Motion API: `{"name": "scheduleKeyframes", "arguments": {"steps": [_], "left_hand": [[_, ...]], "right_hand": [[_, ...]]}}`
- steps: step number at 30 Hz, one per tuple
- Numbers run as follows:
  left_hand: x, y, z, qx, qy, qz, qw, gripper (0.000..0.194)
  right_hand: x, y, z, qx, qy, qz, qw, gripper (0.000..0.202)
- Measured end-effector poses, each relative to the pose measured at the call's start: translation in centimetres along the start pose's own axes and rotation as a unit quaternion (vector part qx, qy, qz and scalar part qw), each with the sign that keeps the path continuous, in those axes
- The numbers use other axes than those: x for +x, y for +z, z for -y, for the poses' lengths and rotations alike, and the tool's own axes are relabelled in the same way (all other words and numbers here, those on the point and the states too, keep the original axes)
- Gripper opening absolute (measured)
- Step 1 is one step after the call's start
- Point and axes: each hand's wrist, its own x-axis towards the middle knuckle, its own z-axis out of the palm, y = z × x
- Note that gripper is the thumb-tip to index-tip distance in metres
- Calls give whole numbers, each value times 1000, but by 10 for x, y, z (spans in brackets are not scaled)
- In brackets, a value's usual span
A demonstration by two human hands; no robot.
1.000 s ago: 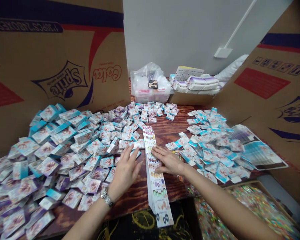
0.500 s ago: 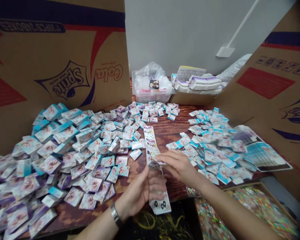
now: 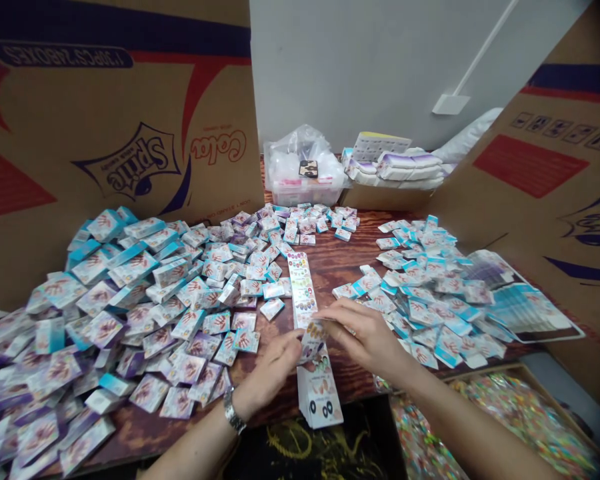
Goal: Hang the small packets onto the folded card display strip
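Note:
A stack of long, narrow printed paper leaflets lies lengthwise before me, its near end at the table's front edge. One leaflet is lifted and curled over the middle of the stack. My left hand, with a metal watch band at the wrist, grips its left side between thumb and fingers. From the right, my right hand pinches the same leaflet near its upper bend. Small white-and-blue or purple boxes with a red hand print lie left of my left hand. Flatter packets are heaped beyond my right hand.
Large cardboard cartons stand on both sides. At the back are a plastic tub with clear bags and a box of bundled packaging. Below the table at right sits a carton of colourful wrapped pieces.
My left hand has closed on the leaflet's edge after being spread over the stack. The leaflet is now bent upward between both hands, with my right hand still pinching it.

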Motion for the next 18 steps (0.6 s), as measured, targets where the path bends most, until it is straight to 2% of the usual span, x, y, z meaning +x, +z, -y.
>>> {"name": "scheduleKeyframes", "arguments": {"steps": [2, 4, 6, 8, 11, 14, 16, 18], "left_hand": [[-4, -2, -2, 98, 13, 40, 994, 38], [-5, -2, -2, 114, -17, 48, 992, 34], [-4, 2, -1, 36, -63, 36, 997, 33], [-1, 6, 1, -100, -103, 11, 990, 29], [3, 10, 2, -267, -112, -22, 957, 21], [4, 8, 1, -332, -99, 13, 938, 35], [3, 6, 0, -352, -105, 54, 928, 42], [4, 4, 1, -348, -107, 47, 930, 30]], "right_hand": [[8, 5, -6, -5, 7, -12, 1000, 20], [12, 10, -8, -9, 11, -23, 1000, 19], [10, 16, -7, -31, 2, -57, 998, 18], [4, 21, -2, -85, -48, -93, 991, 19], [-9, 29, 3, -181, -159, -69, 968, 24], [-19, 37, 3, -236, -190, -25, 953, 27], [-22, 40, 0, -254, -200, -26, 946, 27], [-22, 42, -3, -254, -211, -28, 944, 27]]}}
